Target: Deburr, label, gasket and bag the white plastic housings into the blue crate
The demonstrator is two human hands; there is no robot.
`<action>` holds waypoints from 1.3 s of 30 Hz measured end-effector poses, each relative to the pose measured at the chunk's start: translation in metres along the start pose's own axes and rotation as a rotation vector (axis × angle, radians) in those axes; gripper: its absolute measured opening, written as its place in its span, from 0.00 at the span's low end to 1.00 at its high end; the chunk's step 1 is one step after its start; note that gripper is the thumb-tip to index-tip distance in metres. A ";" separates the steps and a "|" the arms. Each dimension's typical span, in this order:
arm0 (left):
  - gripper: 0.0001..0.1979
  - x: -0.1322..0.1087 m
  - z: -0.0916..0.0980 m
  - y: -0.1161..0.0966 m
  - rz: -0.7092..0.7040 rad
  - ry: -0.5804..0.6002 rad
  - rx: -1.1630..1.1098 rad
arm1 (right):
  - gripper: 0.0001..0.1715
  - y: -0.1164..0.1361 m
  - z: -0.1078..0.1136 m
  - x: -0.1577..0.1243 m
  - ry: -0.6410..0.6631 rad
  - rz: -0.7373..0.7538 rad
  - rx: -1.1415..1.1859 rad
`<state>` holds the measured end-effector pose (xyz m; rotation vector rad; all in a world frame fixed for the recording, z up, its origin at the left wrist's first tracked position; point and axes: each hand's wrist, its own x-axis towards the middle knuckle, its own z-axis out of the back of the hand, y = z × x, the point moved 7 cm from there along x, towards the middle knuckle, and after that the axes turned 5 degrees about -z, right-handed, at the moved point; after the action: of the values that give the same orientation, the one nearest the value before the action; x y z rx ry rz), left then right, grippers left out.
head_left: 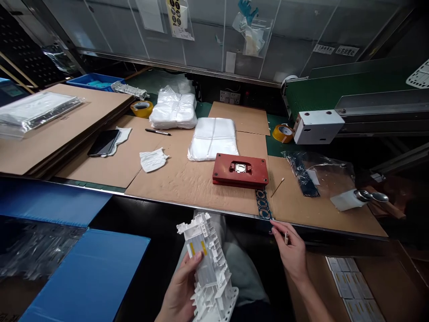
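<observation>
My left hand [179, 286] grips a white moulded plastic frame [211, 268] with a ridged, notched outline and yellow-marked labels on its face. My right hand [291, 252] is raised just below the front edge of the table, pinching a small tan cylindrical object [286, 238]. Its fingertips are close to a dark blue patterned strip [263, 205] that lies over the table edge. Beyond that strip, a red metal fixture [240, 170] with a small metal insert in its centre recess sits on the cardboard, and a cotton swab [278, 188] lies to its right.
Cardboard sheets cover the table, with bagged white packs, tape rolls, a phone on a white cloth, a pen and a dark plastic bag. A green conveyor runs at the back right. Blue boards lie at the lower left, and a box of white cards at the lower right.
</observation>
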<state>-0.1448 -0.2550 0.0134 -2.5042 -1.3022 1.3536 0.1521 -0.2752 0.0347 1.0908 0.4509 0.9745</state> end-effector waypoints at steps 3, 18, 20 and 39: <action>0.24 -0.007 0.005 0.000 -0.048 -0.015 0.080 | 0.13 0.001 0.002 -0.002 -0.068 0.018 -0.014; 0.16 -0.053 0.003 -0.032 -0.742 0.018 0.688 | 0.13 0.024 0.003 -0.116 0.105 -0.375 0.196; 0.12 -0.062 0.002 -0.039 -0.877 0.025 0.779 | 0.13 0.050 -0.025 -0.116 0.223 -0.450 0.336; 0.14 -0.065 0.015 -0.042 -1.119 0.025 0.939 | 0.34 0.112 -0.112 -0.113 0.625 -0.586 0.571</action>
<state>-0.2006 -0.2766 0.0644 -0.9041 -1.2497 1.1455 -0.0376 -0.2965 0.0711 1.0339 1.5395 0.6459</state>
